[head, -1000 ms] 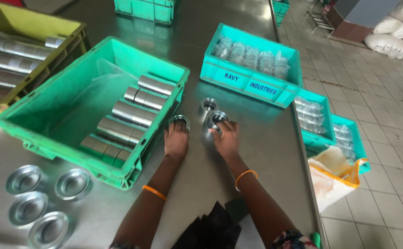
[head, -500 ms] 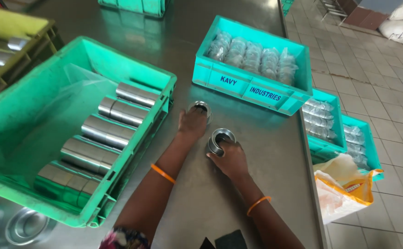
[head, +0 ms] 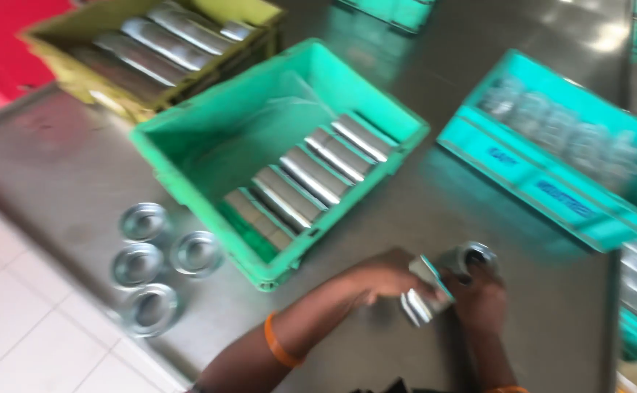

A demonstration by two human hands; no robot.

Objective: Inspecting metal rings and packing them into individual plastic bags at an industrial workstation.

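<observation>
A: What do the hands hold?
B: The left hand (head: 380, 280) is closed around a metal cylinder (head: 422, 297). The right hand (head: 482, 302) grips a metal cap (head: 471, 257) at its end.
A: Where is this?
B: On the steel table (head: 56, 167), at five o'clock from the green crate (head: 187, 156). Round lids (head: 144, 222) lie at nine o'clock.

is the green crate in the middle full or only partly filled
Partly filled. The green crate holds one row of metal cylinders lying on their sides along its right half; the left half shows bare green floor.
</observation>
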